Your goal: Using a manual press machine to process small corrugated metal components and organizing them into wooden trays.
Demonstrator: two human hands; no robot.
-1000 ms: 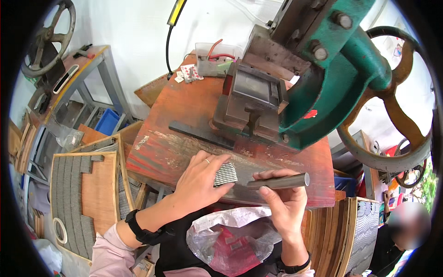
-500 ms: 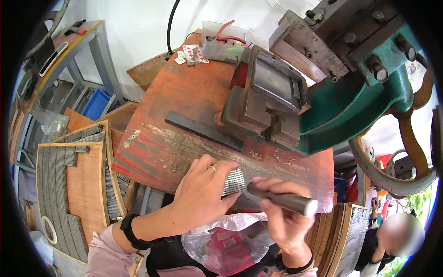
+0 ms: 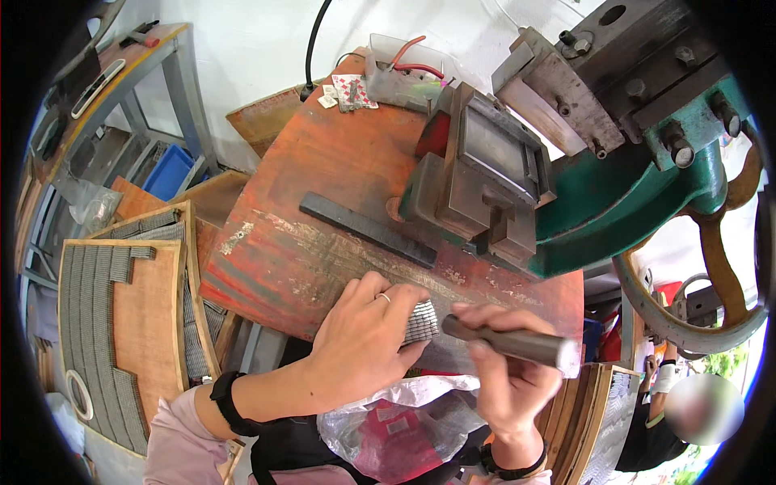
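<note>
Left hand (image 3: pixel 360 347) clamped on the ridged metal block (image 3: pixel 422 323), near side of the green press (image 3: pixel 606 234) and to its left. Right hand (image 3: pixel 513 372) wrapped round the steel rod (image 3: pixel 525 346), also near side of the press; rod tip just beside the block, can't tell if touching. My take: squeeze block evenly so its rows stay aligned, rod tip off the left fingertips, rod grip firm, both over the surface (image 3: pixel 275 267).
</note>
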